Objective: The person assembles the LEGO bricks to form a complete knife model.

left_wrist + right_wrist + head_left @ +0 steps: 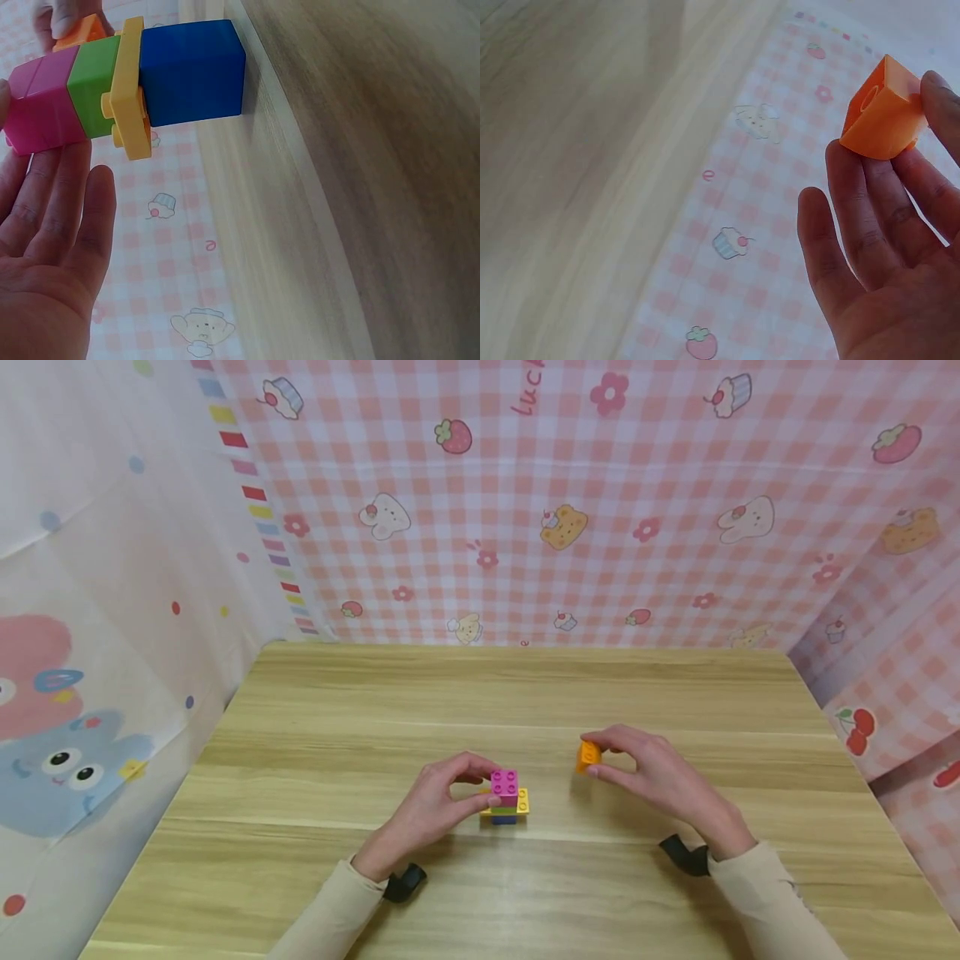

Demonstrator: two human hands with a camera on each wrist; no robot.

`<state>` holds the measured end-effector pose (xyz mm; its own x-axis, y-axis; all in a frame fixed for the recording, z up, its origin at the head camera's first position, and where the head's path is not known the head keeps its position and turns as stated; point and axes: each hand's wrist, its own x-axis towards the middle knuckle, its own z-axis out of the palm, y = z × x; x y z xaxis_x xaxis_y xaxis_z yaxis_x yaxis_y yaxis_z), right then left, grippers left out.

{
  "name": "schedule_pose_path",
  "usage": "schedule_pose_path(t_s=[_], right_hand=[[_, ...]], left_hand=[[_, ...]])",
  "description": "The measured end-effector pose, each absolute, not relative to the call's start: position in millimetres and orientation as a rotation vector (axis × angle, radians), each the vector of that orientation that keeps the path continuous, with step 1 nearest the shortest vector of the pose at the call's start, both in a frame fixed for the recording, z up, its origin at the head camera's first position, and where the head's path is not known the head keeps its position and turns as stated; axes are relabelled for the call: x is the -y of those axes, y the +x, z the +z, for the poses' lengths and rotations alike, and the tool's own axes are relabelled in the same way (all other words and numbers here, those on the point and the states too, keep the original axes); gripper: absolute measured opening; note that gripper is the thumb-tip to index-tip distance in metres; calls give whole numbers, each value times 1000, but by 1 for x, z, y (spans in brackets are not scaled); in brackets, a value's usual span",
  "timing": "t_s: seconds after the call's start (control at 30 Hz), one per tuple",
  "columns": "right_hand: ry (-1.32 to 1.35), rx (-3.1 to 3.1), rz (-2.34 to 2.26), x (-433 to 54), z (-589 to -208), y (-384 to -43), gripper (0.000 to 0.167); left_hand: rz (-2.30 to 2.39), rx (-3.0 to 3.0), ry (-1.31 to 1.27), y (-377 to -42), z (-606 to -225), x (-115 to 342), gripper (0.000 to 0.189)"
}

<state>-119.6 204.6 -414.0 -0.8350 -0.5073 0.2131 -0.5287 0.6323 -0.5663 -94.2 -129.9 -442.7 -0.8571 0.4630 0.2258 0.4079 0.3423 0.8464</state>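
Note:
A small stack of toy building bricks stands upright on the table in front of my left hand (438,797). Its top is a pink brick (505,779), which my left thumb and fingers pinch from both sides. Below the pink come a green brick (93,86), a wider yellow plate (129,97) with bare studs on its overhang, and a blue brick (193,73) at the bottom. To the right of the stack, my right hand (656,768) pinches an orange brick (588,757) between thumb and fingertips, above the table. The right wrist view shows its hollow underside and a curved face.
The wooden table (360,710) reaches back to a pink checked cloth (517,585) hanging behind it. A white printed cloth (112,568) hangs at the left. Black straps (405,883) stick out beside both wrists.

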Motion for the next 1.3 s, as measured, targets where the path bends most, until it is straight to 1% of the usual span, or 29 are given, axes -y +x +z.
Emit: schedule_pose_path(t_s=[0.53, 1.3], right_hand=[[941, 2673, 1040, -187, -395, -109, 42], [1032, 2615, 1046, -168, -382, -102, 42]], left_hand=[[1556, -2545, 853, -94, -444, 131, 31], [1559, -2542, 823, -94, -445, 131, 30]])
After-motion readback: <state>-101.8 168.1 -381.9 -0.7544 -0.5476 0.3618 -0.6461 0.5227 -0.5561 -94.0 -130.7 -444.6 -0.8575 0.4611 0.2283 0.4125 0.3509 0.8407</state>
